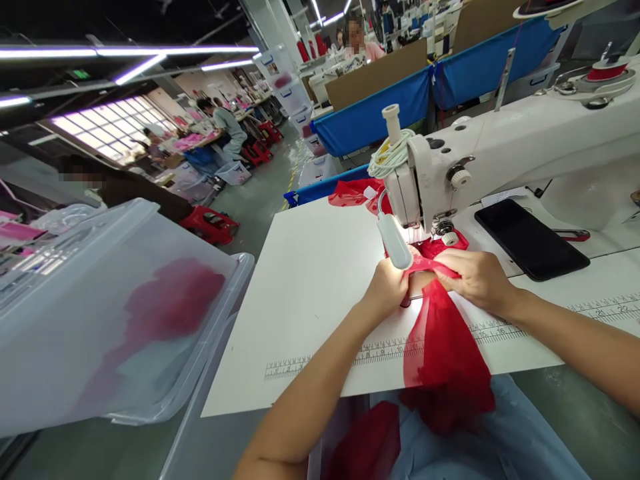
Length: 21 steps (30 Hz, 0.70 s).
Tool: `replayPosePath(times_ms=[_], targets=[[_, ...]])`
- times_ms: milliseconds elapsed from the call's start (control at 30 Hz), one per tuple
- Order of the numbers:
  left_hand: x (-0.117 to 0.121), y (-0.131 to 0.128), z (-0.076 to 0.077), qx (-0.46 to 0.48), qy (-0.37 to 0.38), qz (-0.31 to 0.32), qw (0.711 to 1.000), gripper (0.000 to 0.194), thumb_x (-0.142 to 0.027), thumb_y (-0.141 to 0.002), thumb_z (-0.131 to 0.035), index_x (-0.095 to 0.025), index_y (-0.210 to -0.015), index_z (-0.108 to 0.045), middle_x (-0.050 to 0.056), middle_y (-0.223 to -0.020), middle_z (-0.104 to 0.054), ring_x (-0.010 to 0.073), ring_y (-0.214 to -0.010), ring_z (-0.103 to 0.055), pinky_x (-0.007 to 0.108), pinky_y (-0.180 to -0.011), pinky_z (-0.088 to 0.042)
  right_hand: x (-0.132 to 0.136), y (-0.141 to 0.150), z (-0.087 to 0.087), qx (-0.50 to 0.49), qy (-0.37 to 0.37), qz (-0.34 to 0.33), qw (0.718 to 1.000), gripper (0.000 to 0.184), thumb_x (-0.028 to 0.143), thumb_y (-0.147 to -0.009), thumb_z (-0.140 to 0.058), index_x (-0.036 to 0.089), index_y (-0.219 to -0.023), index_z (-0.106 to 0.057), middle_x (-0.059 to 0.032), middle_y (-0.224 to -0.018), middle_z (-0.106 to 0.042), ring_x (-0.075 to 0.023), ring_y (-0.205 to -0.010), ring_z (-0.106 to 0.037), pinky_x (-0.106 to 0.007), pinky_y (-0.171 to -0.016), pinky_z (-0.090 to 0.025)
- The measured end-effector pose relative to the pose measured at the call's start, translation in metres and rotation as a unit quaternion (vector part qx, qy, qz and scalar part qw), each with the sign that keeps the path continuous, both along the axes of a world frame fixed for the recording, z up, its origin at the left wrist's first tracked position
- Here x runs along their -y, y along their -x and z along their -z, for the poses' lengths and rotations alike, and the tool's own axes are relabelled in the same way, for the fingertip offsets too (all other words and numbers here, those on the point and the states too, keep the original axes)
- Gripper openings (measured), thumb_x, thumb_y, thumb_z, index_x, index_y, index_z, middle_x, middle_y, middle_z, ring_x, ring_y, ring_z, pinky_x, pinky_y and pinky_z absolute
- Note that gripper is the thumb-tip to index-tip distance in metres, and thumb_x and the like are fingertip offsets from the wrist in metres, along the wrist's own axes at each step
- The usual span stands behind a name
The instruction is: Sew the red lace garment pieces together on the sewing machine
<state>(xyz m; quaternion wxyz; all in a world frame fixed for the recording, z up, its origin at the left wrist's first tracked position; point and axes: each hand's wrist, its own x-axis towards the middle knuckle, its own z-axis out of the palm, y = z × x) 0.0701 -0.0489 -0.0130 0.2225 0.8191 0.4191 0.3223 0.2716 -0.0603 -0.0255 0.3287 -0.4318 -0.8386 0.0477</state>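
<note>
Two hands, left hand (389, 288) and right hand (479, 277), pinch red cloth (445, 347) right of centre, part at the sewing machine (500, 150), rest draped below, stitched amount unclear.

Noting black phone (533, 239) lying flat at right, dark screen up. Spotting dark-clothed person (137, 193) by red stool (213, 225) at left, grey-clad person (227, 127) farther back, and pink-clad person (373, 51) behind brown panel (377, 75) with blue cloth (375, 103) below. Logging stacked translucent bins (290, 93), gridded window (113, 127) and lit ceiling tubes (175, 51) in background.
</note>
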Motion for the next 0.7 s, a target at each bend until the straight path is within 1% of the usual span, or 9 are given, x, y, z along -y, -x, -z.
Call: replayPosePath(times_ms=[100,200,267,333,433,533,600,633,700], targets=[[-0.002,0.003,-0.002,-0.031,0.052,0.006,0.998,0.028,-0.010,-0.093,-0.035,-0.021,-0.103,-0.059,0.000,-0.072,-0.064,0.0151,-0.059,-0.061,0.031,-0.061,-0.055,-0.003,0.000,-0.002,-0.055,0.065,0.016,0.996,0.041,0.036,-0.098,-0.042,0.022,-0.059,-0.035,0.0018,-0.058,-0.046,-0.0124,-0.054,-0.040,-0.026,-0.054,-0.031],[-0.003,0.005,-0.004,-0.054,0.070,0.021,0.996,0.026,-0.012,-0.091,-0.037,-0.021,-0.101,-0.060,-0.001,-0.065,-0.061,0.0156,-0.056,-0.060,0.032,-0.060,-0.054,-0.004,0.001,-0.003,-0.055,0.071,0.016,0.996,0.042,0.038,-0.097,-0.042,0.023,-0.060,-0.031,0.0024,-0.057,-0.042,-0.0127,-0.054,-0.038,-0.027,-0.055,-0.031],[-0.002,0.004,-0.003,-0.051,0.068,0.028,0.996,0.020,-0.014,-0.088,-0.044,-0.021,-0.097,-0.060,-0.001,-0.067,-0.061,0.0163,-0.060,-0.061,0.032,-0.062,-0.055,-0.004,0.000,-0.004,-0.048,0.059,0.014,0.997,0.043,0.039,-0.098,-0.042,0.023,-0.059,-0.031,0.0023,-0.057,-0.042,-0.0127,-0.054,-0.038,-0.027,-0.054,-0.030],[-0.002,0.001,-0.002,-0.042,0.049,0.025,0.998,0.013,-0.016,-0.085,-0.052,-0.021,-0.095,-0.060,-0.001,-0.072,-0.063,0.0172,-0.068,-0.062,0.031,-0.067,-0.055,-0.004,-0.001,-0.004,-0.031,0.042,0.006,0.999,0.044,0.040,-0.099,-0.041,0.022,-0.059,-0.036,0.0013,-0.059,-0.045,-0.0131,-0.055,-0.041,-0.027,-0.055,-0.031],[-0.002,-0.002,0.001,-0.048,0.014,0.017,0.999,0.008,-0.018,-0.086,-0.057,-0.021,-0.092,-0.061,0.000,-0.078,-0.064,0.0180,-0.076,-0.062,0.030,-0.072,-0.054,-0.003,-0.003,-0.002,0.015,0.005,-0.004,1.000,0.042,0.039,-0.101,-0.040,0.021,-0.065,-0.052,-0.0015,-0.064,-0.056,-0.0145,-0.059,-0.048,-0.027,-0.055,-0.033],[-0.004,-0.001,0.000,-0.078,-0.003,0.030,0.997,0.012,-0.017,-0.090,-0.052,-0.020,-0.088,-0.063,0.001,-0.079,-0.064,0.0176,-0.078,-0.062,0.030,-0.074,-0.053,0.000,-0.006,0.001,0.039,-0.069,0.013,0.997,0.030,0.035,-0.100,-0.045,0.019,-0.088,-0.068,-0.0055,-0.083,-0.071,-0.0161,-0.068,-0.059,-0.027,-0.056,-0.035],[-0.008,0.002,-0.003,-0.096,-0.008,0.053,0.994,0.017,-0.014,-0.092,-0.049,-0.020,-0.088,-0.065,0.001,-0.080,-0.065,0.0168,-0.078,-0.062,0.029,-0.076,-0.052,0.002,-0.007,0.001,0.044,-0.114,0.015,0.992,0.024,0.031,-0.100,-0.049,0.018,-0.102,-0.069,-0.0073,-0.099,-0.075,-0.0165,-0.076,-0.064,-0.026,-0.058,-0.038],[-0.009,0.004,-0.005,-0.105,-0.012,0.068,0.992,0.019,-0.013,-0.092,-0.048,-0.020,-0.089,-0.066,0.001,-0.082,-0.065,0.0165,-0.078,-0.062,0.029,-0.077,-0.052,0.003,-0.008,0.001,0.049,-0.126,0.009,0.991,0.024,0.030,-0.100,-0.049,0.018,-0.103,-0.070,-0.0070,-0.101,-0.076,-0.0161,-0.076,-0.065,-0.026,-0.059,-0.038],[-0.011,0.006,-0.008,-0.123,-0.026,0.095,0.987,0.018,-0.014,-0.092,-0.050,-0.020,-0.092,-0.067,0.001,-0.085,-0.066,0.0163,-0.081,-0.062,0.028,-0.078,-0.051,0.005,-0.008,0.000,0.063,-0.130,-0.009,0.989,0.024,0.030,-0.101,-0.050,0.020,-0.098,-0.071,-0.0046,-0.092,-0.076,-0.0143,-0.068,-0.063,-0.026,-0.057,-0.037]])
